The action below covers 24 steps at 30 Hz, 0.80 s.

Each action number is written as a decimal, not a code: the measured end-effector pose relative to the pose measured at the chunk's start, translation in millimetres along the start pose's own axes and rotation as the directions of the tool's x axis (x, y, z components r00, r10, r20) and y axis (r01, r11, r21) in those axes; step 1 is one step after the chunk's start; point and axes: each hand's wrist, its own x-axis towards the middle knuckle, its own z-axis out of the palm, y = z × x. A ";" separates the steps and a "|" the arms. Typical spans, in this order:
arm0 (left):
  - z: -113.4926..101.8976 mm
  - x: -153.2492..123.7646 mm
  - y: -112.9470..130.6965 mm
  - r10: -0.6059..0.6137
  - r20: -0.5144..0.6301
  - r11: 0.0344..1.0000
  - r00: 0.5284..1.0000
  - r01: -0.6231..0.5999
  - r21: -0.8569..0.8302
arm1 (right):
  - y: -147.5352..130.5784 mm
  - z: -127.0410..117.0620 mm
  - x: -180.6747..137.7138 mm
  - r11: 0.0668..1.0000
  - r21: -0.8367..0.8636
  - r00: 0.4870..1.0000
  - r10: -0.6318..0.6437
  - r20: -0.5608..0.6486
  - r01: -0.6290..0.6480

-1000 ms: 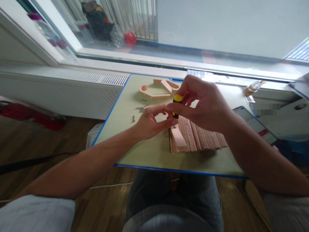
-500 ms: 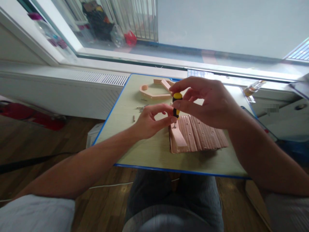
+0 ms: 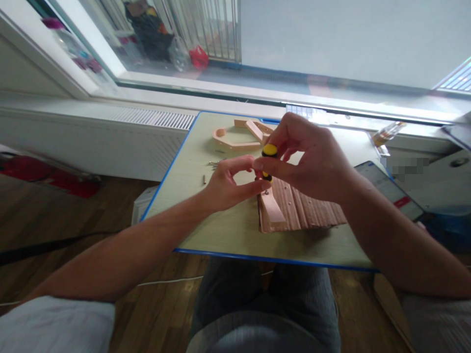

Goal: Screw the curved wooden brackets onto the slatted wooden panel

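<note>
Both bare forearms reach forward and converge. The right hand (image 3: 312, 162) arches over, thumb and fingers (image 3: 281, 133) pinched together, pointing down. The left hand (image 3: 225, 185) pinches thumb to forefinger just beneath the right fingertips.

— Where is free room on the table (image 3: 206, 230)?
— The near left part is bare, up to the left hand (image 3: 228, 185). The strip along the near edge also.
— And farther?
— Curved wooden pieces (image 3: 235, 139) lie there, loose screws (image 3: 215, 164) just beside (small, hard to see). The slatted panel (image 3: 309, 208), under the right hand (image 3: 309, 157) and its screwdriver (image 3: 270, 151), and a phone (image 3: 386, 189) fill the right.
</note>
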 end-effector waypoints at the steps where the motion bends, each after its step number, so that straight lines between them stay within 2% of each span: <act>1: 0.9 0.1 -0.5 0.000 -0.006 1.000 1.000 0.000 0.005 | 0.4 0.7 -0.1 1.000 -0.009 1.000 -0.006 -0.002 0.005; 9: 4.7 2.8 -1.9 0.029 0.011 0.999 1.000 -0.028 -0.044 | 2.2 1.5 1.1 1.000 -0.030 1.000 0.004 -0.026 -0.005; 14: 1.8 2.5 0.0 0.025 0.038 1.000 0.999 -0.024 -0.015 | 0.4 -7.1 1.7 1.000 0.023 1.000 0.017 0.024 -0.018; 18: 0.9 2.2 0.9 0.023 0.055 0.998 0.998 -0.020 -0.052 | -4.3 -14.4 1.4 0.997 0.071 0.997 -0.010 0.082 0.005; 24: 0.3 2.4 1.2 0.030 0.078 0.997 0.997 -0.024 -0.076 | -6.1 -15.3 1.8 0.998 0.055 0.997 0.007 0.075 -0.011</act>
